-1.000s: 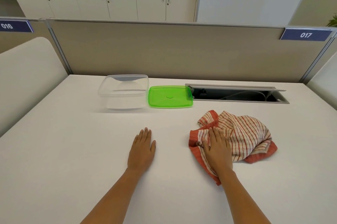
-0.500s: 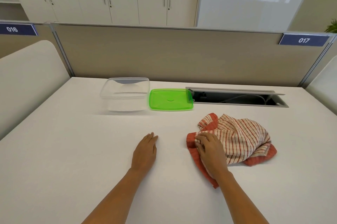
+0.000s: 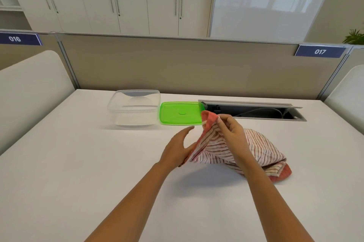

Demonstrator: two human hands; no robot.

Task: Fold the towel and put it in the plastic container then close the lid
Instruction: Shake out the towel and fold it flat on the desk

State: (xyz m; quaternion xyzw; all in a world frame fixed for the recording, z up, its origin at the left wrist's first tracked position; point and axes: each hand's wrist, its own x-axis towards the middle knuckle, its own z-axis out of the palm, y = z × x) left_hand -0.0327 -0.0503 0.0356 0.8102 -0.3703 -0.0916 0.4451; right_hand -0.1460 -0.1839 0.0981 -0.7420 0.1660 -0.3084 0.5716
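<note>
A red-and-white striped towel (image 3: 258, 151) lies crumpled on the white table, right of centre. My right hand (image 3: 231, 131) pinches one red-edged corner and holds it up above the table. My left hand (image 3: 178, 148) is beside the raised cloth with fingers spread, its thumb touching the towel's lower edge. The clear plastic container (image 3: 134, 109) stands open at the back of the table. Its green lid (image 3: 180, 113) lies flat just right of it, partly behind the lifted corner.
An open cable slot (image 3: 256, 111) is set into the table behind the towel. A beige partition (image 3: 197, 64) runs along the table's far edge. Padded white dividers stand at the left (image 3: 29, 93) and right sides.
My right hand closed on a corner of the towel and lifted it up and back. My left hand left the table and moved right, up to the raised cloth.
</note>
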